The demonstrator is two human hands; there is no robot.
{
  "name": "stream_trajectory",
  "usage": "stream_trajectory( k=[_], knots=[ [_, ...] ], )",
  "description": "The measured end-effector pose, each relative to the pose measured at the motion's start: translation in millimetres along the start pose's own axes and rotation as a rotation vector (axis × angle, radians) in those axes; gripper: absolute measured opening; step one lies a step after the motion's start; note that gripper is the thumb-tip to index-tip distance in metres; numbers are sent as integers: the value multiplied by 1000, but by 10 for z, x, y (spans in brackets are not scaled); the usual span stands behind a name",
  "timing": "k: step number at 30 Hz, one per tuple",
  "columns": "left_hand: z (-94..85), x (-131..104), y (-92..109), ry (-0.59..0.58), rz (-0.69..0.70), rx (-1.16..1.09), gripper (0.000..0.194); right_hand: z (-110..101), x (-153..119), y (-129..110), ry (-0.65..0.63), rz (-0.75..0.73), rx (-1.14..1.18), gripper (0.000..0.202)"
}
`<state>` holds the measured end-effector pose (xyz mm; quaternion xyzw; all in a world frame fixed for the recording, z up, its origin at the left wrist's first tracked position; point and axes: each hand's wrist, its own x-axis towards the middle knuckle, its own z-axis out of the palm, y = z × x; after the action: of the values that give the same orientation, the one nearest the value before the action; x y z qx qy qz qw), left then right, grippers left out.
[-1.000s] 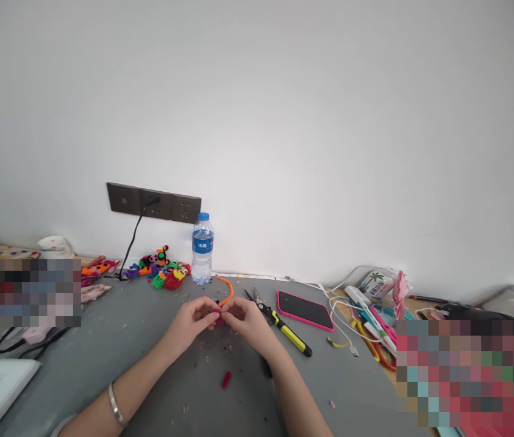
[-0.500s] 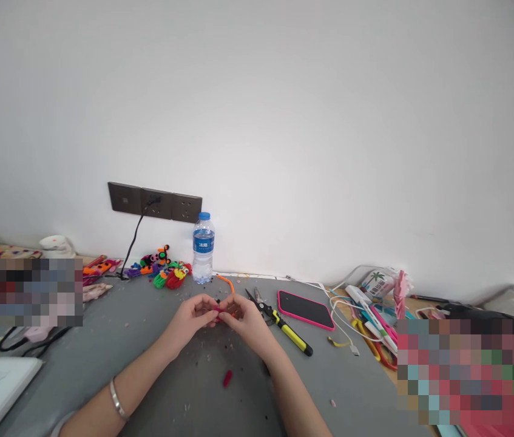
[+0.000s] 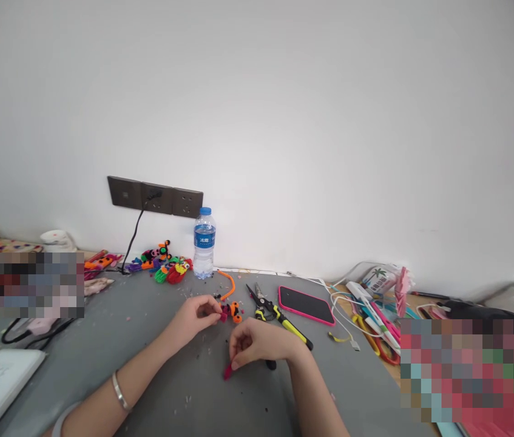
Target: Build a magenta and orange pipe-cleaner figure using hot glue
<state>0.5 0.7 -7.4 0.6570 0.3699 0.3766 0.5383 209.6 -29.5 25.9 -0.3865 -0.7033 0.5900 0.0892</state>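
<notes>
My left hand pinches the magenta end of a small pipe-cleaner figure in orange, black and magenta. Lower and to the right, my right hand has its fingertips closed on a short magenta pipe-cleaner piece at the grey tabletop. Whether that piece is lifted off the surface I cannot tell. Just right of the figure lie yellow-and-black pliers, partly covered by my right hand. Behind the figure curves an orange pipe cleaner.
A water bottle stands by the wall, beside several colourful pipe-cleaner figures. To the right are a pink-edged phone, white cables and scissors with orange handles. A white box-like device sits front left.
My right hand has left the figure and come down toward me onto the magenta piece. The left hand keeps the figure, now more exposed. The view has shifted slightly.
</notes>
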Motion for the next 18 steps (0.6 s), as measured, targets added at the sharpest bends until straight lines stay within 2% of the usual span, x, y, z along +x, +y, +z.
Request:
stream_trajectory(
  k=[3,12,14,18],
  knots=[
    [3,2,8,15,1,5,11,45,60,18,77,-10,-69,11],
    [8,12,-40,4,5,19,12,27,52,34,124,-24,-103,10],
    [0,12,-37,12,-1,23,13,11,44,23,185,-46,-81,10],
    [-3,9,-25,14,-13,18,11,-32,46,-30,413,-128,-3,16]
  ],
)
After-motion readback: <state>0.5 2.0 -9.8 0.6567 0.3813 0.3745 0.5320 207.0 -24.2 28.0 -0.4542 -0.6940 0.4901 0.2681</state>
